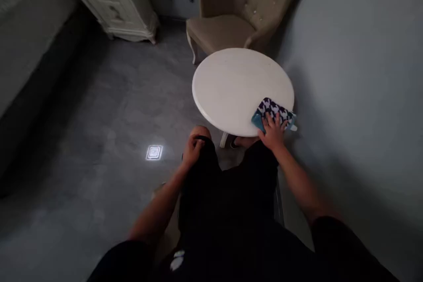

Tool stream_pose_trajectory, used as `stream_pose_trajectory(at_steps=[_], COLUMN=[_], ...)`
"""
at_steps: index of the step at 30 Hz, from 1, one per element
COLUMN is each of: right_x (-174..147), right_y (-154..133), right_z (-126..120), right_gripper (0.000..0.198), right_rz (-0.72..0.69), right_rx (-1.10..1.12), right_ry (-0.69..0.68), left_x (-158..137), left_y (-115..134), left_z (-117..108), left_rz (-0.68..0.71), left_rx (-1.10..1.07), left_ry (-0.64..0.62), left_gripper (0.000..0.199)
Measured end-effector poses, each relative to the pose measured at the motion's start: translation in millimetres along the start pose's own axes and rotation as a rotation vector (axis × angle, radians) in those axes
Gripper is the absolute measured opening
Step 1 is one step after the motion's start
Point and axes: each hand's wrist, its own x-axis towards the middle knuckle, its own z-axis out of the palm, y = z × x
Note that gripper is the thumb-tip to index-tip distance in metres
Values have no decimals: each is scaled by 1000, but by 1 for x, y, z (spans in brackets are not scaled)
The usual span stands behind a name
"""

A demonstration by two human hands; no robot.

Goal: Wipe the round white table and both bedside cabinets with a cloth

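Note:
A folded cloth (274,110) with a dark purple and white pattern and teal edges lies at the near right rim of a round white table (231,83). On top of it rests my right hand (273,132), fingers spread flat and pressing on the fabric. Part of the cloth is hidden under that hand, and a pale corner pokes out past the table's edge. My left hand (192,152) lies on my left knee beside the hem of my dark shorts (205,172). Its fingers are curled in, and I see nothing held in them.
A tan tufted armchair (224,33) stands behind the table. At the upper left is a white carved cabinet (115,4), with a bed or couch (29,39) along the left. A grey wall (357,75) rises close on the right. A bright square light patch (154,152) shows on the floor.

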Motion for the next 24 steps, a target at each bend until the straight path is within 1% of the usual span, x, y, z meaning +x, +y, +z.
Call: stream_pose_trajectory(at_steps=[3, 6, 8, 10, 12, 14, 19, 21, 24], right_x=[-10, -16, -10, 8, 36, 72, 175, 219, 291], right_y=[-53, -110, -149, -184, -215, -241, -289, -302, -309], right_z=[16, 21, 20, 16, 13, 10, 8, 8, 12], right_gripper=[72, 77, 78, 72, 62, 54, 45, 50, 72], right_rz=[-99, -258, -385, -481, -526, -539, -532, -492, -366], right_rx=[28, 80, 99, 82, 48, 27, 74, 134, 209], right_ry=[26, 2, -41, -72, -85, -90, -153, -189, -201], left_x=[-3, -2, 0, 1, 2, 0, -4, -6, -5], left_y=[-9, -15, -17, -18, -19, -20, -22, -24, -27], left_z=[1, 1, 1, 0, -1, -2, -10, -15, -22], left_rz=[-21, -28, -32, -39, -47, -50, -46, -42, -52], left_rx=[30, 60, 81, 76, 68, 88, 169, 200, 239], left_ry=[73, 106, 110, 109, 99, 100, 147, 176, 217], left_gripper=[28, 27, 27, 28, 30, 32, 39, 39, 38])
